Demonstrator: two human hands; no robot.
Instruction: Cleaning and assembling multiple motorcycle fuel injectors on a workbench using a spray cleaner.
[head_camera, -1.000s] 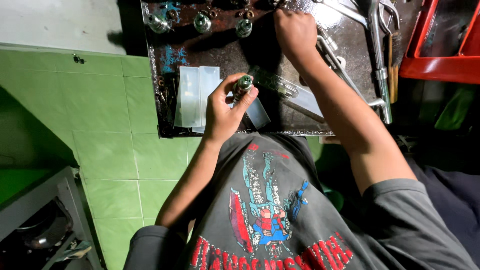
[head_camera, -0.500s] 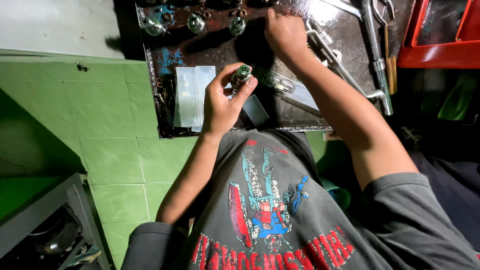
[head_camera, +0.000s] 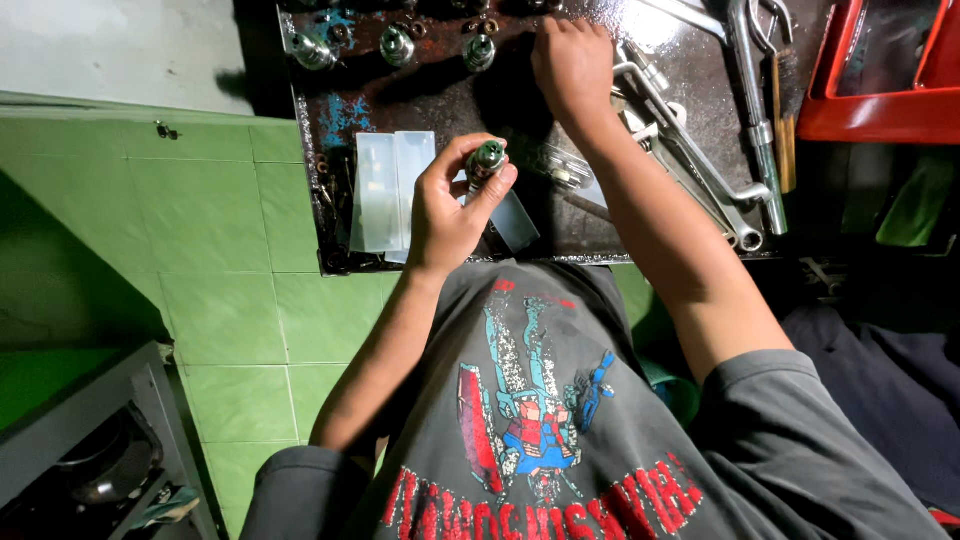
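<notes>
Left hand (head_camera: 447, 215) grips small metal part (head_camera: 487, 160) between fingertips over dark metal tray (head_camera: 430, 95). Right hand (head_camera: 572, 62) flat, fingers curled, on tray near wrenches (head_camera: 700, 165); grasp unclear.

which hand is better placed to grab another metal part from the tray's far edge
Right. The right hand lies at the far edge beside the loose parts, while the left hand sits nearer the body, closed on a held part.

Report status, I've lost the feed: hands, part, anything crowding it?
Left hand shut on small metal cylinder, held over dark metal tray. Right hand down on tray's far edge, grip unclear. Clear plastic boxes beside left hand; wrenches right.
</notes>
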